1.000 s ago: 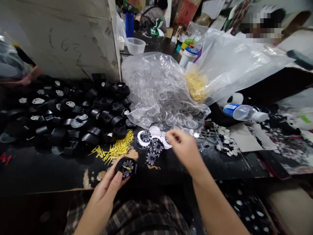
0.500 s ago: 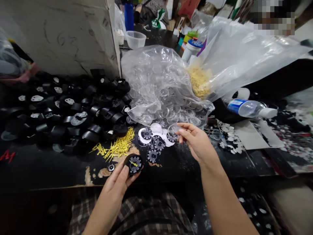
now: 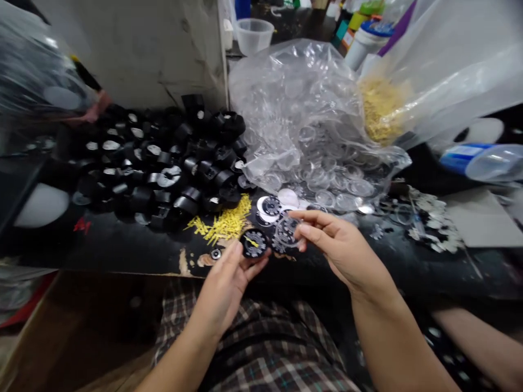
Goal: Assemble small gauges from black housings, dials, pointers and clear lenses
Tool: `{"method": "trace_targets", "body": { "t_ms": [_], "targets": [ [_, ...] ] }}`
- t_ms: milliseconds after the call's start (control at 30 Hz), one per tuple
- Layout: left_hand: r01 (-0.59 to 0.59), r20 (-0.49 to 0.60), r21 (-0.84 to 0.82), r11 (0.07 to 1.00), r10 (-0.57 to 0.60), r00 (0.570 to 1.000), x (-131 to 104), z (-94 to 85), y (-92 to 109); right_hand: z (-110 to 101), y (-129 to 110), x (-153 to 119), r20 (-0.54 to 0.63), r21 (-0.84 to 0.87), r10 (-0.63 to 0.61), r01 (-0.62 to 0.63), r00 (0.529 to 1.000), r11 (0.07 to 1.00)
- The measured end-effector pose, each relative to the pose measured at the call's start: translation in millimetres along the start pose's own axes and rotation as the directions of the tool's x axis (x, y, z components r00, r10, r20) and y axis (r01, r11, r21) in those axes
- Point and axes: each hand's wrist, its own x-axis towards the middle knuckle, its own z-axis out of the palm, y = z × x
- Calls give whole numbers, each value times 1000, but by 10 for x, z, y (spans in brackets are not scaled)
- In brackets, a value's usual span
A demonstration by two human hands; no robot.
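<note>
Left hand (image 3: 229, 279) holding dial (image 3: 253, 244) by rim; right hand (image 3: 342, 246) pinching clear disc (image 3: 287, 231) beside dial. Disc likely light, stiff, scratch-prone: grip edge.

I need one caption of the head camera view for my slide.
Left hand holds a black dial with a yellow pointer; right hand holds a clear disc.
</note>
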Motion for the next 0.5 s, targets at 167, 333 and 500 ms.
{"method": "trace_targets", "body": {
  "t_ms": [167, 333, 500],
  "targets": [
    [-107, -25, 121, 987, 110, 994, 108, 5, 4, -797, 13, -474, -168, -338, 75, -129, 983, 932],
    [-145, -25, 246, 958, 155, 988, 181, 54, -38, -1330, 301, -1128, -133, -569, 389, -392, 912, 723],
    [-169, -28, 317, 933, 188, 982, 155, 80, -79, -1363, 856, -1311, -177, -580, 455, -466, 873, 668]
  ]
}}
